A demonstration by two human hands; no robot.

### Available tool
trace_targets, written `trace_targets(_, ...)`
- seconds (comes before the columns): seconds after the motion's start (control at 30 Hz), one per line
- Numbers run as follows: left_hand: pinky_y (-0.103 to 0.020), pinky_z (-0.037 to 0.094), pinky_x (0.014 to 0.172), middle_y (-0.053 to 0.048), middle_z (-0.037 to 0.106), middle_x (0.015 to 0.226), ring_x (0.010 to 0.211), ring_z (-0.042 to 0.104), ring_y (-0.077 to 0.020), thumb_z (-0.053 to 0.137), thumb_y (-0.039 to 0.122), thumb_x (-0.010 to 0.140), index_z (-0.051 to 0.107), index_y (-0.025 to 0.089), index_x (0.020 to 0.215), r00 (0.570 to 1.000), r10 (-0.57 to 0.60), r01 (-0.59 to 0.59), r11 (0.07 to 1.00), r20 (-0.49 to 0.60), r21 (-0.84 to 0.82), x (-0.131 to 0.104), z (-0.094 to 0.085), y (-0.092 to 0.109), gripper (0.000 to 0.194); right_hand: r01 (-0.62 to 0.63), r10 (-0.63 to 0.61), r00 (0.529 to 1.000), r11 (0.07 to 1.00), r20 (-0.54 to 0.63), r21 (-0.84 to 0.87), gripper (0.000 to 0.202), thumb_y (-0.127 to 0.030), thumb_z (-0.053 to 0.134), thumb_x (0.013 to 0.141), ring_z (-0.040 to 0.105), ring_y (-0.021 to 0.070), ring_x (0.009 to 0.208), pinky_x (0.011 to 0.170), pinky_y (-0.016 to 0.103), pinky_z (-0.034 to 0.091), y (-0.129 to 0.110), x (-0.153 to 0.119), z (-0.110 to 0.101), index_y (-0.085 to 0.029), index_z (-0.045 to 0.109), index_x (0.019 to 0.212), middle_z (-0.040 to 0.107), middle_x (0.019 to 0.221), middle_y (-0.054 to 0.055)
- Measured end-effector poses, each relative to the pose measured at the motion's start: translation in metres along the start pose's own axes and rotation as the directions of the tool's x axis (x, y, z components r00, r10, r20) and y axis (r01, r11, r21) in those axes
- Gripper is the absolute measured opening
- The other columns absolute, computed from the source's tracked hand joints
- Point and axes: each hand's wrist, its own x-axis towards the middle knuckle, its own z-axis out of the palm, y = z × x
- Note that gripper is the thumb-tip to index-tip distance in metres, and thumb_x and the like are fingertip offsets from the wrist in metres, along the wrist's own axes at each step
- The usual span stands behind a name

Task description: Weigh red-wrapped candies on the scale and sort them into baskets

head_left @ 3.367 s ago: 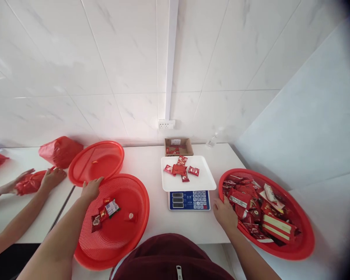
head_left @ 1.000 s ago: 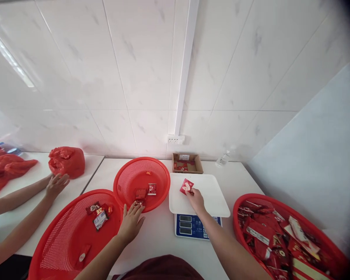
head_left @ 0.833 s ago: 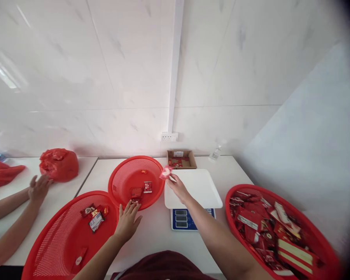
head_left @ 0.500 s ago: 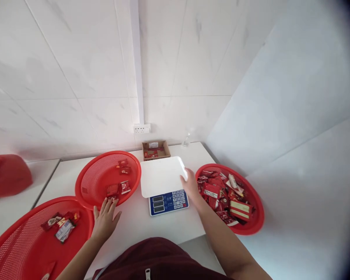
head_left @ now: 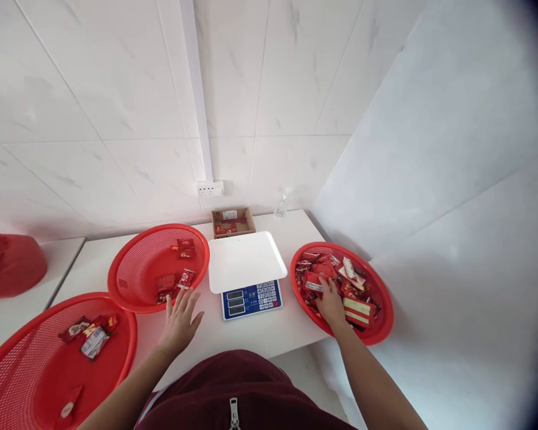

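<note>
My right hand [head_left: 332, 303] reaches into the right red basket [head_left: 382, 325], its fingers stretched out over a red snack packet [head_left: 312, 282]. I cannot see whether the fingertips grip it. Several more red wrapped packets fill that basket, with a yellow-striped one [head_left: 357, 313] beside the hand. My left hand [head_left: 180, 322] hovers at the near rim of the middle red basket [head_left: 137, 263], fingers spread, holding nothing. A few small red packets [head_left: 165, 282] lie inside it. Between my hands stands a digital scale [head_left: 251, 298] with a bare white tray [head_left: 246, 261].
At lower left a large red basket [head_left: 31, 358] holds a few packets. Behind the scale is a small cardboard box [head_left: 233, 223] with red packets. A clear plastic object [head_left: 280, 206] stands by the wall. A red bag [head_left: 15, 266] sits far left, below the socket's level.
My right hand has left the scale tray's right edge and moved right into the basket of packets. My left hand has drifted slightly right, away from the middle basket's packets. The view has shifted a little.
</note>
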Motion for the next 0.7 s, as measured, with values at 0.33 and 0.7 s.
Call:
trace_targets(0.33,-0.056,0.024,0.106,-0.014,0.051,0.132,0.132,0.033,-0.0319,0.044,0.031,0.086,0.053,0.018,0.123,1.0,-0.014,0.013,0.999,-0.016,-0.042,-0.027,0.013,-0.009,0.04,-0.13,0.188,0.967,0.945,-0.172,0.301,0.049,-0.03,0.042,0.073,0.056,0.0277,0.102,0.09,0.039,0.041,0.01,0.022,-0.038,-0.012,0.055,0.117,0.062,0.113,0.015)
trace_targets(0.7,-0.045,0.03,0.108,-0.014,0.043,0.139,0.132,0.034,-0.0259,0.048,0.022,0.082,0.045,0.017,0.129,0.941,-0.191,0.258,0.939,0.279,-0.228,-0.076,0.015,-0.023,0.048,-0.165,0.166,0.986,0.986,0.014,-0.011,0.048,-0.052,0.039,0.077,0.059,0.0349,0.084,0.071,0.044,0.044,-0.03,0.022,-0.033,-0.014,0.062,0.095,0.065,0.094,0.02)
